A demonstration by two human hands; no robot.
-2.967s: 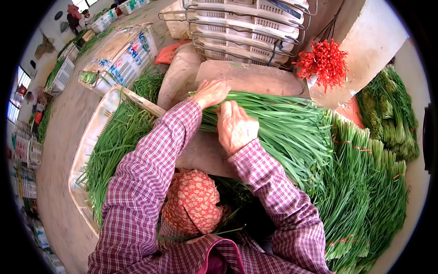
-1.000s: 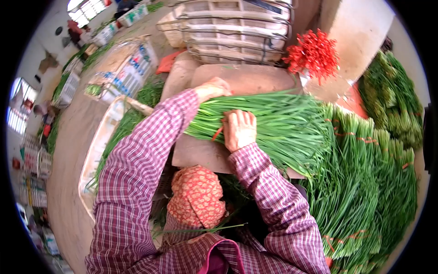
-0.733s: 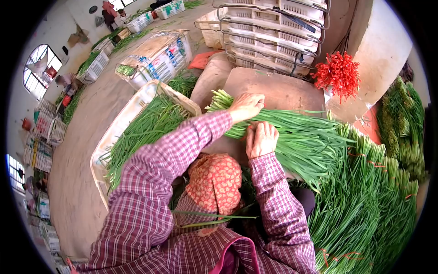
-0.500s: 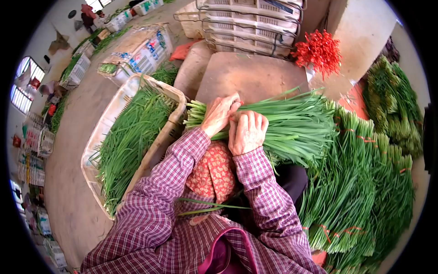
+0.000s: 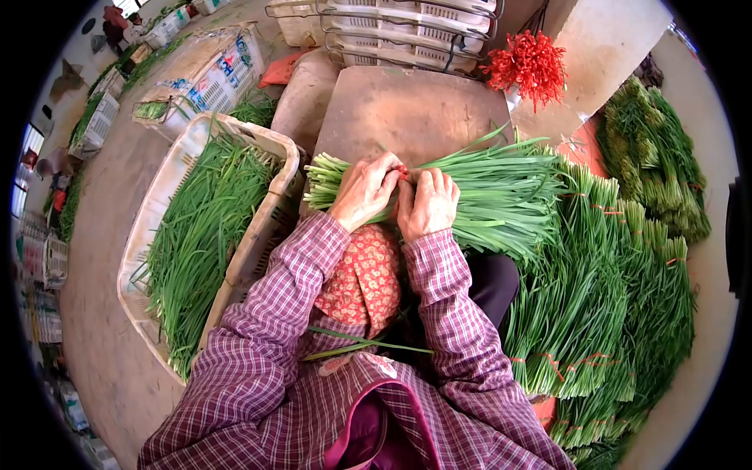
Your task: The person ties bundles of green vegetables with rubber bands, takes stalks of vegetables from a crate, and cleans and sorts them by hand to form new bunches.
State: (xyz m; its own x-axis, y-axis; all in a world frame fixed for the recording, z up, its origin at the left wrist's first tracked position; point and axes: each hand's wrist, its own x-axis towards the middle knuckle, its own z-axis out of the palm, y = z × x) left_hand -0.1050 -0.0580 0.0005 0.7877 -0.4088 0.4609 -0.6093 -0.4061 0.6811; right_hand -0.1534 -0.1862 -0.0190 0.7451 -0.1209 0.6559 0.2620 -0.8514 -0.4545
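Observation:
A bunch of garlic chives (image 5: 493, 192) lies across the front of a brown board, white stem ends to the left and green leaves to the right. My left hand (image 5: 365, 190) is closed over the bunch near the stems, its fingertips pinching a red tie (image 5: 403, 171). Just to the right, my right hand (image 5: 427, 205) is closed too, thumb and fingers meeting at the same tie. The tie's lower part, around the bunch, is hidden by my hands. A few loose leaves (image 5: 368, 345) rest across my lap.
At my left stands a white crate (image 5: 211, 301) of loose chives. Tied chive bundles (image 5: 580, 305) are piled on my right. Red ties (image 5: 529, 66) hang in a cluster beyond the board (image 5: 415, 106), near stacked crates (image 5: 407, 39). Further crates and people are at the far left.
The view has shifted slightly, so the surroundings sit further left and higher. The red tie now shows more plainly between my fingertips; both hands stay at the bunch.

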